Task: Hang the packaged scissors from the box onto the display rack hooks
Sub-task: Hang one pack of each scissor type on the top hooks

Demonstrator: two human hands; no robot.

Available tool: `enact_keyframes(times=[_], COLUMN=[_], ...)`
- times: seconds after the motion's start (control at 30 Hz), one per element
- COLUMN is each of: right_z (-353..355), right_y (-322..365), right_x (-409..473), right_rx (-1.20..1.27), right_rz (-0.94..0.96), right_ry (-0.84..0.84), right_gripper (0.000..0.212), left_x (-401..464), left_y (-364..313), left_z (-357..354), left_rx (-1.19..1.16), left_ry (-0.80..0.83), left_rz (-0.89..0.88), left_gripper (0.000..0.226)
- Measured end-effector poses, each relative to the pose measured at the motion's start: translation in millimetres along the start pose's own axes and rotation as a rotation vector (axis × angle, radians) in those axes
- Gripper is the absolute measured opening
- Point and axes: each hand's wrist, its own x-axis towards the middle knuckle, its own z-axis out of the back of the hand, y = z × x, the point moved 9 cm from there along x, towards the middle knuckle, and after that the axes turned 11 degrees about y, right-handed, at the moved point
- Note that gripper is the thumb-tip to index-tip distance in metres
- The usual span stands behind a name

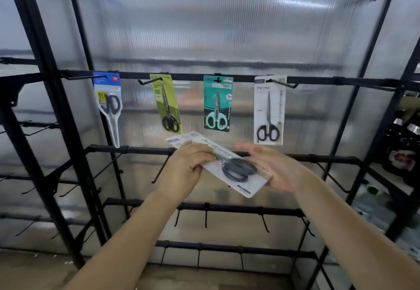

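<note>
A flat, white, rectangular card pack of scissors (218,164) is held tilted in front of the display rack (227,77), level with the rack's second rail (136,149) and just below the green and teal packs hanging from the top rail. Its upper end is turned up and to the left, its lower end down and to the right. Under a clear, glossy blister, a pair of scissors with dark grey, rounded loop handles is seen near the lower end, the blades running up the card toward the left hand. Grey print is carried along the card, too blurred to be read.

The pack's upper left part is gripped by the left hand (191,160), fingers curled over its front face. The lower right edge is supported by the right hand (276,167), which is spread wide, palm turned toward the card and fingers straight.

The rack is built of black, matte metal tubes with thin wire hooks, backed by a ribbed, translucent plastic sheet. Four packs are hung along the top rail: a blue-topped pack (108,105) with black-handled scissors near the left end, an olive-green pack (167,103) hanging aslant, a teal pack (218,103) with pale mint handles, and a white pack (269,110) with black handles toward the right end.
</note>
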Motion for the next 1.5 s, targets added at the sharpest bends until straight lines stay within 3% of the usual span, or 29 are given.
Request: enact_keyframes(times=[0.1,0.2,0.33,0.5,0.7,1.03,1.13,1.23,1.33,1.5], right_z=[8.0,23.5,39.0,71.5,97.5,89.0,78.7,74.0,76.0,89.7], right_y=[-12.8,-16.2,-22.9,-40.8,-35.4,22.8,39.1,37.4,29.6,50.9], right_x=[-1.9,-14.8,-40.8,-86.5,-142.5,-155.9,-142.6,-134.7,-132.9,-119.6], right_rx=[-0.028,-0.074,-0.066,-0.044,-0.086,-0.145,-0.213,-0.202,-0.16,-0.45], right_rz=[0.057,0.143,0.28,0.366,0.455,0.685,0.69,0.67,0.656,0.469], right_ry=[-0.002,-0.13,-0.255,-0.456,-0.632,-0.602,-0.622,-0.689,-0.792,-1.007], right_gripper=[0.062,0.068,0.059,0.065,0.073,0.067,0.066,0.06,0.052,0.052], left_x=[-2.9,-3.7,3.7,21.8,45.9,72.4,73.0,74.2,72.0,76.5], left_y=[-12.2,-22.6,-41.9,-70.8,-111.9,-150.0,-147.0,-135.1,-121.8,-98.4], left_z=[-11.2,-26.9,-46.2,-75.6,-105.6,-90.3,-82.7,-76.9,-76.4,-80.2], left_rx=[0.123,0.21,0.195,0.166,0.136,0.18,0.174,0.165,0.191,0.2], left_ry=[0.032,0.092,0.157,0.229,0.3,0.261,0.216,0.213,0.232,0.3], left_rz=[-0.065,-0.11,-0.176,-0.284,-0.327,-0.443,-0.463,-0.418,-0.38,-0.288], left_gripper=[0.025,0.022,0.033,0.03,0.043,0.035,0.02,0.033,0.025,0.023])
